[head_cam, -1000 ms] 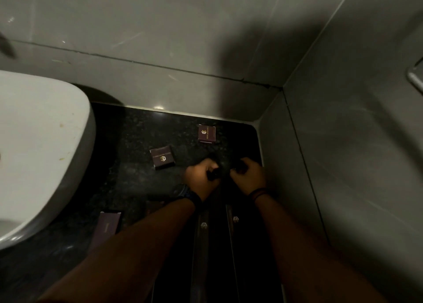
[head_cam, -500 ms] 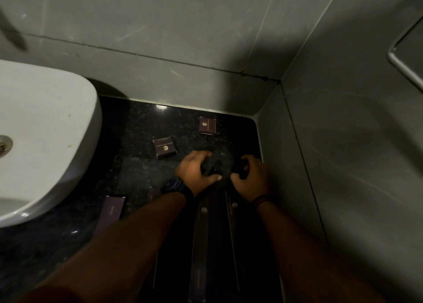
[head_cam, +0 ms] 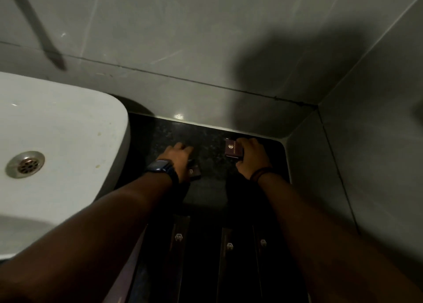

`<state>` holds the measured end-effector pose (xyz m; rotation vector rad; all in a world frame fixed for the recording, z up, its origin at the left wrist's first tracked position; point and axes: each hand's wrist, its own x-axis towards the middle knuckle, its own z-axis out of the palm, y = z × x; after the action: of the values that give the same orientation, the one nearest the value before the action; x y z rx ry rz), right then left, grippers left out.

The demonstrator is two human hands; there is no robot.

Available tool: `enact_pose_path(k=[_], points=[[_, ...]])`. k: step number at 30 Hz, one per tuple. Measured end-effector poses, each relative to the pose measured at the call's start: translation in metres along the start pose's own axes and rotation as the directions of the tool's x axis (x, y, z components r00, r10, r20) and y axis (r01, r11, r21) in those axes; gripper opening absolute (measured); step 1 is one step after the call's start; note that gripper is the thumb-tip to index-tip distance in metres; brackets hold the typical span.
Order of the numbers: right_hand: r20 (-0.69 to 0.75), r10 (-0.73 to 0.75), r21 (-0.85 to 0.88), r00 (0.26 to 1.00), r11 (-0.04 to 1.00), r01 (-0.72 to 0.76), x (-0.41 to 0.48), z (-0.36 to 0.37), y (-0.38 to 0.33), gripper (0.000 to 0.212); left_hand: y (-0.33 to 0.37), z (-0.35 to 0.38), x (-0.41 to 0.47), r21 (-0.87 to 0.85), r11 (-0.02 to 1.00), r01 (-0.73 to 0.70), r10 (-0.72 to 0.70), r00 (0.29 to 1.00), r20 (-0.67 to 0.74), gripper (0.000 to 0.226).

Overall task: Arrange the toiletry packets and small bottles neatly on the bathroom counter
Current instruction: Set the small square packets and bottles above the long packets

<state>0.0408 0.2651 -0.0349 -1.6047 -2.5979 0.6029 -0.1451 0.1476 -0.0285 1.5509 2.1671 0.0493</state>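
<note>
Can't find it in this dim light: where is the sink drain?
Head view, far left: the drain sits in the white basin, left of the left hand.

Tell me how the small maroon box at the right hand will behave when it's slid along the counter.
The small maroon box looks flat-sided and squat, so it should slide rather than roll. It seems like thin card, probably light and easy to crush. The dark counter looks polished, so the right hand may skid it too far.
</note>
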Motion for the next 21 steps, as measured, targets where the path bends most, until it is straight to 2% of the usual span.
enact_pose_path(k=[3,5,7,10,13,16,19,21], points=[[0.157,-0.073,-0.098,0.985,0.991,0.089,0.024,0.006,0.001,0.079,-0.004,-0.005,0.015,0.149,0.975,-0.167,0.142,0.976,0.167,0.069],[0.206,-0.098,-0.135,0.974,0.983,0.127,0.033,0.007,0.001,0.073,-0.004,-0.012,0.019,0.197,0.951,-0.237,0.183,0.949,0.257,0.063],[0.198,-0.096,-0.145,0.975,0.981,0.126,0.038,0.007,-0.001,0.066,-0.006,-0.015,0.022,0.177,0.963,-0.203,0.155,0.956,0.250,0.057],[0.193,-0.069,-0.168,0.979,0.980,0.102,0.036,0.009,-0.008,0.069,-0.009,-0.014,0.017,0.130,0.990,-0.054,0.036,0.990,0.136,0.051],[0.231,-0.048,-0.134,0.972,0.988,0.081,0.027,0.012,-0.017,0.072,-0.005,-0.018,0.006,0.135,0.984,0.114,-0.128,0.987,0.097,0.066],[0.272,-0.047,-0.127,0.961,0.988,0.084,0.013,0.017,-0.027,0.058,0.001,-0.018,-0.007,0.215,0.951,0.222,-0.242,0.968,0.069,0.078],[0.271,-0.054,-0.136,0.961,0.986,0.094,-0.004,0.025,-0.036,0.048,0.006,-0.015,-0.017,0.275,0.932,0.238,-0.255,0.966,0.028,0.089],[0.275,-0.074,-0.137,0.959,0.984,0.115,-0.015,0.029,-0.042,0.046,0.004,-0.014,-0.018,0.288,0.952,0.103,-0.140,0.984,0.111,0.105]])
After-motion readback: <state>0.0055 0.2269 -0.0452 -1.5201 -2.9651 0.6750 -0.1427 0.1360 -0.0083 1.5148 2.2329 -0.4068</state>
